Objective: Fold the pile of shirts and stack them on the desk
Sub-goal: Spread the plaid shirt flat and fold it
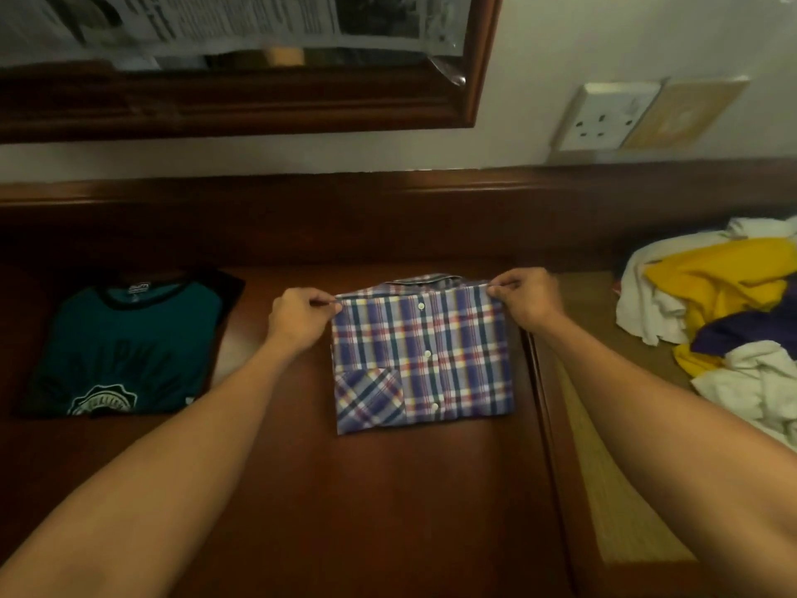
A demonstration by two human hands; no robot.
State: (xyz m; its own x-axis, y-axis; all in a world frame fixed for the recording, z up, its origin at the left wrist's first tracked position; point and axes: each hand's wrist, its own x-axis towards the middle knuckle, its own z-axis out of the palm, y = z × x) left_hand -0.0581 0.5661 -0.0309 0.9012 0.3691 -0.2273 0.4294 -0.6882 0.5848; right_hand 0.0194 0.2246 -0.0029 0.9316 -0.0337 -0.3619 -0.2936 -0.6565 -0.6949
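A blue, red and white plaid shirt (422, 360) lies folded into a rectangle in the middle of the dark wooden desk (388, 511), buttons and chest pocket facing up. My left hand (297, 321) pinches its far left corner, and my right hand (526, 297) pinches its far right corner. A folded teal T-shirt (129, 343) with a white print lies flat on the desk to the left. At the right, a loose pile of shirts (724, 321) in white, yellow and purple sits on a lighter surface.
A raised wooden ledge (388, 209) runs along the back of the desk under a framed mirror (241, 101). A wall socket (604, 116) sits at the upper right. A woven mat (612, 489) lies beside the desk's right edge.
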